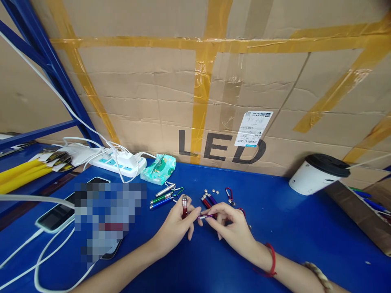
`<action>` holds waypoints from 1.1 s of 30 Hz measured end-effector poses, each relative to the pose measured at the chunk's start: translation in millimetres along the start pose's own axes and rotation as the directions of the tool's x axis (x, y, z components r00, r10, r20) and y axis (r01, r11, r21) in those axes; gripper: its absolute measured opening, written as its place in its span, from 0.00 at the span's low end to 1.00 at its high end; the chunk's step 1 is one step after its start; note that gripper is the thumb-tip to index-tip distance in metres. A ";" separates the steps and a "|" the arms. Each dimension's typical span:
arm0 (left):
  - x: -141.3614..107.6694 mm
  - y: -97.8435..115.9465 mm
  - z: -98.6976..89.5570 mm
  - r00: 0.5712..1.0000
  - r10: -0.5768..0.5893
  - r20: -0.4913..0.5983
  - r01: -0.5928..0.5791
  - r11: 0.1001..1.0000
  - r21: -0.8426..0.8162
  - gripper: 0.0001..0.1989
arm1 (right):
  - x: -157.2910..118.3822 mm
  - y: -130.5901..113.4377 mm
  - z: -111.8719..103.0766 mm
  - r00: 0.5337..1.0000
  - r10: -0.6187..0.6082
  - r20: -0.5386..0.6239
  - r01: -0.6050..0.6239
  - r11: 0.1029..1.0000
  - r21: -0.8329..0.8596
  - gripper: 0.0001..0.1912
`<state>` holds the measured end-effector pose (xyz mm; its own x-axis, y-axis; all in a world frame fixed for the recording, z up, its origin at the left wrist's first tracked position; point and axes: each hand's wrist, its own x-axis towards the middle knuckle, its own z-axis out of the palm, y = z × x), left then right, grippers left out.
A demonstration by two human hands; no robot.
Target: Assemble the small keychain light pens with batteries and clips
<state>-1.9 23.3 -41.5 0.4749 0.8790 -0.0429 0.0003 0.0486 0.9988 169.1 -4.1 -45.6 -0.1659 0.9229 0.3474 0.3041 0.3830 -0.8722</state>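
My left hand [175, 221] is closed around a dark red mini flashlight [184, 206], its silver end pointing up. Thumb and fingers of my right hand [235, 228] pinch a small purple clip [203, 217], probably a carabiner, whose near end meets my left fingertips. Left of my hands lie silver [166, 189], green [161, 198] and blue [161, 202] mini flashlights with clips. Just beyond my right hand are a red tube [205, 201] and a purple tube [211, 199], partly hidden. Several small round silver pieces [214, 191], like button cells, lie beyond them, beside a red carabiner [229, 193].
A white power strip [122, 165] with cables and a green tissue pack [159, 169] stand at back left. A phone [56, 215] and a pixelated area are at left. A lidded paper cup [314, 177] stands back right, before a large cardboard box [146, 101] that walls the blue table [290, 236].
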 end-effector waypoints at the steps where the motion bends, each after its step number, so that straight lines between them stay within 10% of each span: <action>1: -0.2 0.9 0.2 1.000 -0.013 0.017 0.013 1.000 -0.025 0.17 | -0.1 0.6 -0.2 1.000 -0.010 -0.001 0.010 1.000 -0.006 0.07; 14: -1.8 12.4 1.9 0.996 0.072 -0.051 -0.072 0.997 0.004 0.13 | 3.3 3.2 -4.3 0.976 -0.210 -0.048 0.206 0.976 -0.076 0.08; 33: -13.5 18.1 1.4 0.973 0.232 -0.008 -0.193 0.830 0.524 0.09 | 1.1 0.0 -6.1 0.867 -0.405 0.291 0.498 0.717 -0.487 0.17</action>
<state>-7.1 11.7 -22.9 0.4547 0.8702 0.1896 0.3692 -0.3780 0.8490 174.6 -2.8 -43.0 -0.5399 0.6338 0.5538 0.5923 0.7536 -0.2850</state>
